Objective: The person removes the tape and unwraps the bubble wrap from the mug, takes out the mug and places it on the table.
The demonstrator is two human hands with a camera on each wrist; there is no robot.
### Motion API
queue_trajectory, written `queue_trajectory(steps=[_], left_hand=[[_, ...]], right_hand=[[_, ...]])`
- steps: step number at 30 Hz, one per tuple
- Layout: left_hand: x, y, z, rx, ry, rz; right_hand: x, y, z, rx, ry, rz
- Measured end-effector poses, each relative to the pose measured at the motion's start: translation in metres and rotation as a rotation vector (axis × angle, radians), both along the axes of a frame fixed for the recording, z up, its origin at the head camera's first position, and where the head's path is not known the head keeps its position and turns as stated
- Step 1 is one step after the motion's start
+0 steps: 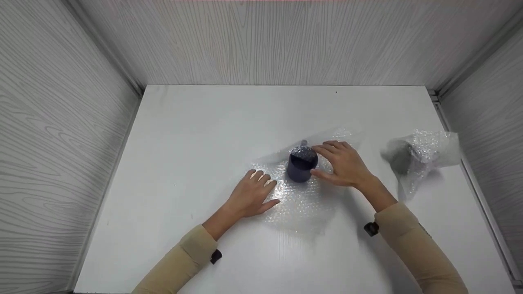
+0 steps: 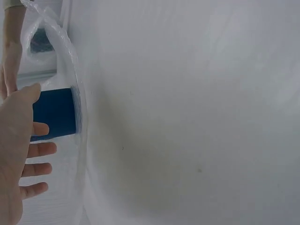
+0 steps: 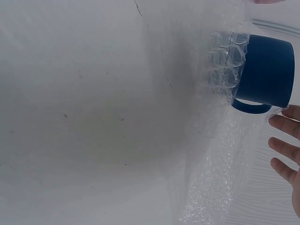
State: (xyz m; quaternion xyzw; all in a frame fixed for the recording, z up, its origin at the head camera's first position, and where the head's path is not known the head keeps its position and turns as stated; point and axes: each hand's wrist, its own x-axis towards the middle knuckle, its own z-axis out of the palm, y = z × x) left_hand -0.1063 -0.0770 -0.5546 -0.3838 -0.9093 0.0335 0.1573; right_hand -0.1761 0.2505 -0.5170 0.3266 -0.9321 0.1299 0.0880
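Observation:
A dark blue mug [image 1: 299, 172] stands upright on a sheet of bubble wrap [image 1: 296, 210], its handle [image 3: 251, 108] facing the back wall. Part of the sheet lies over the far side of the mug's mouth. My right hand [image 1: 343, 165] is at the mug's right side, fingers extended at the covered rim and thumb close to the wall of the mug. With fingers spread, my left hand [image 1: 251, 196] is over the sheet's left edge, apart from the mug. In the left wrist view, the blue mug [image 2: 55, 112] shows beyond the left fingers [image 2: 40, 169].
Toward the table's right edge lies a dark object [image 1: 400, 158] loosely wrapped in bubble wrap [image 1: 435, 149]. The white table [image 1: 196, 122] is bounded by wood-grain panels at the back [image 1: 265, 45], left and right.

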Motion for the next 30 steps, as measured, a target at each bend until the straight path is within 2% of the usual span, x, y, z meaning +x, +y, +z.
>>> queue_trajectory(steps=[7, 12, 19, 30], left_hand=[[-0.01, -0.008, -0.004, -0.084, 0.011, 0.082], [-0.015, -0.012, -0.005, -0.149, -0.027, 0.124], [-0.018, -0.016, -0.009, -0.157, -0.103, 0.148], [-0.015, -0.018, -0.012, -0.197, -0.163, 0.171]], right_hand=[[0.0, 0.0, 0.001, 0.002, 0.004, -0.002], [-0.001, 0.0, 0.001, -0.004, 0.016, -0.007], [-0.003, 0.0, -0.001, -0.013, 0.029, -0.005], [-0.007, -0.005, -0.001, -0.07, 0.078, 0.007]])
